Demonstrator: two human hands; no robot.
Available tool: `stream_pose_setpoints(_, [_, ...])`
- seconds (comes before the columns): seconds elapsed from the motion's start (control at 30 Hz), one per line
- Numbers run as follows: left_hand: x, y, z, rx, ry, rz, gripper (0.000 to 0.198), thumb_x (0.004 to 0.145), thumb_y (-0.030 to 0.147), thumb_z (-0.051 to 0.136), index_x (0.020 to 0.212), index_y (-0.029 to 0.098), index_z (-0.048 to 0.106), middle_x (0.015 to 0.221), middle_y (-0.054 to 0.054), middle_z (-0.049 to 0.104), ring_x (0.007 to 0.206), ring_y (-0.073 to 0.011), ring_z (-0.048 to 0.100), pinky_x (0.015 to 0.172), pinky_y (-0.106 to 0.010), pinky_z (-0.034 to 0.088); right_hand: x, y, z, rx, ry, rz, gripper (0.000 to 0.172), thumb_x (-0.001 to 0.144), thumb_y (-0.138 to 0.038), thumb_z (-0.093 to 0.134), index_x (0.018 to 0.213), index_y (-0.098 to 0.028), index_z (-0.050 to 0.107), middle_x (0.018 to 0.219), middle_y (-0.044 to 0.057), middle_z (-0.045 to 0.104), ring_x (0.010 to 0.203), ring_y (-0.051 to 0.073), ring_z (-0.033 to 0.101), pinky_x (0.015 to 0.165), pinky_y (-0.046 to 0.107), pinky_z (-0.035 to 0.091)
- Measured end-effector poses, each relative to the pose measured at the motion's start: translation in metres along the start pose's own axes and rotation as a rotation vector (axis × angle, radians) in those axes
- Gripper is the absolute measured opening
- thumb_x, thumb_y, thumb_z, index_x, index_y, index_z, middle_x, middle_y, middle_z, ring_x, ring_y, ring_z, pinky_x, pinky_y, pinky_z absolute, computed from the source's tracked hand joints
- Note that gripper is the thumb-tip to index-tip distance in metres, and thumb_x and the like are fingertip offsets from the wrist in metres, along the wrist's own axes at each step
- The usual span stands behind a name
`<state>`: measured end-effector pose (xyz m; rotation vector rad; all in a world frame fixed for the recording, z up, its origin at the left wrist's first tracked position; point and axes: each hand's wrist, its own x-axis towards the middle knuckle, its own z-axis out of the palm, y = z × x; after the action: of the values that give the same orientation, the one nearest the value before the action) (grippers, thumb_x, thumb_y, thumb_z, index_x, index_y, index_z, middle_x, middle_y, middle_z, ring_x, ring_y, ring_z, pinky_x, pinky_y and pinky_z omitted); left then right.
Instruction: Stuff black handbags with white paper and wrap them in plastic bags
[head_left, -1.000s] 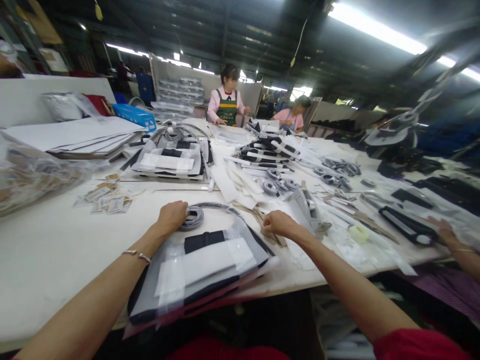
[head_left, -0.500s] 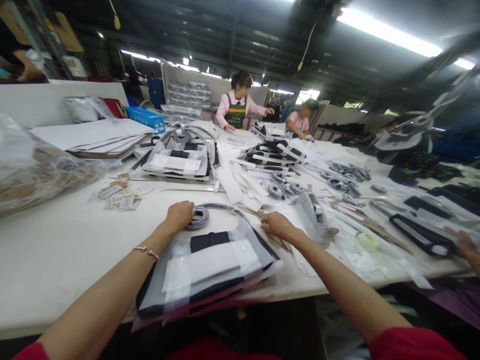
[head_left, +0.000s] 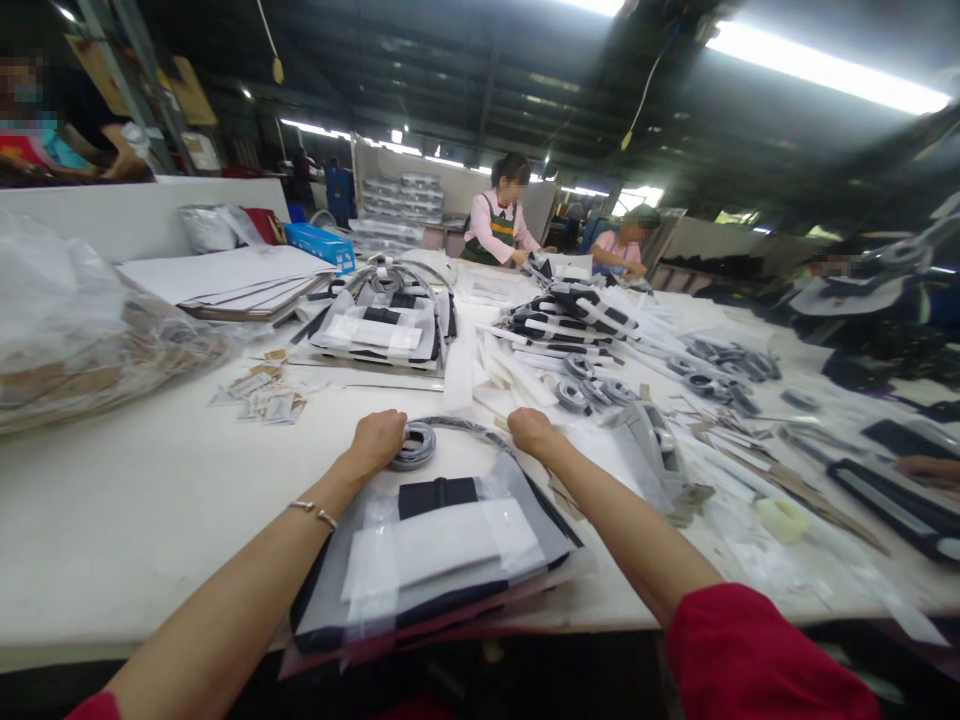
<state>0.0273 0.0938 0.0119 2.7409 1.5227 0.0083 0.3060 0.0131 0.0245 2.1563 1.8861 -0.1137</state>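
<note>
A dark handbag (head_left: 437, 495) lies flat in front of me, wrapped in pale sheeting and clear plastic, with a white padding strip (head_left: 442, 548) across its front. Its wrapped handle (head_left: 469, 428) arches away from me, and a grey rolled strap (head_left: 414, 447) rests at the handle's left end. My left hand (head_left: 379, 440) is closed right against the roll's left side; its fingertips are hidden. Beyond the bag's upper right corner, my right hand (head_left: 534, 432) is curled closed by the handle's right end. What either hand grips cannot be made out.
Another wrapped bag (head_left: 375, 335) lies farther back, left of a pile of wrapped handles (head_left: 574, 315). Several grey rolls (head_left: 592, 385), a tape dispenser (head_left: 652, 445) and paper scraps crowd the right. Small packets (head_left: 270, 392) and a large plastic sack (head_left: 90, 330) are left. Co-workers stand beyond.
The view has swung left, so everything sits farther right. My right hand has come slightly closer to my left, beside the handle. The far co-worker's arm has drawn in.
</note>
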Motion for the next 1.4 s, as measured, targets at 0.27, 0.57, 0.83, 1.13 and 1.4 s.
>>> stream_pose_setpoints(0.27, [-0.002, 0.000, 0.001, -0.042, 0.014, -0.015, 0.025, 0.088, 0.021, 0.049, 0.102, 0.014, 0.069, 0.106, -0.018, 0.070, 0.102, -0.0302, 0.067, 0.084, -0.040, 0.051, -0.003, 0.011, -0.001, 0.005, 0.021, 0.124, 0.025, 0.096, -0.033, 0.058, 0.112, -0.014, 0.064, 0.112, 0.009, 0.066, 0.100, 0.021, 0.065, 0.088, 0.041, 0.053])
stream_pose_setpoints(0.57, [-0.005, 0.000, -0.001, -0.052, 0.034, -0.011, 0.024, 0.089, 0.019, 0.048, 0.100, 0.013, 0.069, 0.106, -0.017, 0.071, 0.102, -0.0290, 0.067, 0.084, -0.039, 0.051, -0.019, -0.010, 0.021, 0.083, 0.204, 0.117, 0.026, 0.092, -0.013, 0.047, 0.109, -0.013, 0.066, 0.114, 0.020, 0.067, 0.112, 0.028, 0.062, 0.088, 0.035, 0.047])
stream_pose_setpoints(0.83, [-0.004, 0.000, 0.000, -0.070, 0.058, -0.020, 0.026, 0.088, 0.019, 0.049, 0.100, 0.014, 0.071, 0.104, -0.017, 0.071, 0.099, -0.0279, 0.069, 0.082, -0.038, 0.052, -0.019, 0.015, -0.004, 0.423, 0.393, 0.194, 0.022, 0.092, -0.021, 0.046, 0.086, -0.016, 0.067, 0.093, 0.013, 0.073, 0.093, 0.025, 0.069, 0.079, 0.033, 0.051])
stream_pose_setpoints(1.13, [-0.012, -0.005, -0.004, -0.173, 0.067, -0.024, 0.023, 0.086, 0.025, 0.053, 0.100, 0.019, 0.070, 0.109, -0.013, 0.070, 0.103, -0.0259, 0.066, 0.084, -0.036, 0.050, -0.045, -0.035, -0.051, 1.536, 0.410, -0.255, 0.034, 0.071, -0.043, 0.078, 0.087, -0.019, 0.061, 0.086, 0.005, 0.073, 0.080, 0.021, 0.073, 0.079, 0.039, 0.060])
stream_pose_setpoints(1.4, [-0.016, 0.000, -0.014, -0.196, 0.110, 0.001, 0.023, 0.089, 0.026, 0.052, 0.104, 0.019, 0.068, 0.109, -0.012, 0.068, 0.100, -0.0260, 0.066, 0.082, -0.035, 0.050, -0.050, -0.117, -0.042, 1.545, 0.294, -0.478, 0.036, 0.068, -0.049, 0.082, 0.080, -0.020, 0.065, 0.081, 0.004, 0.075, 0.080, 0.023, 0.073, 0.081, 0.041, 0.059])
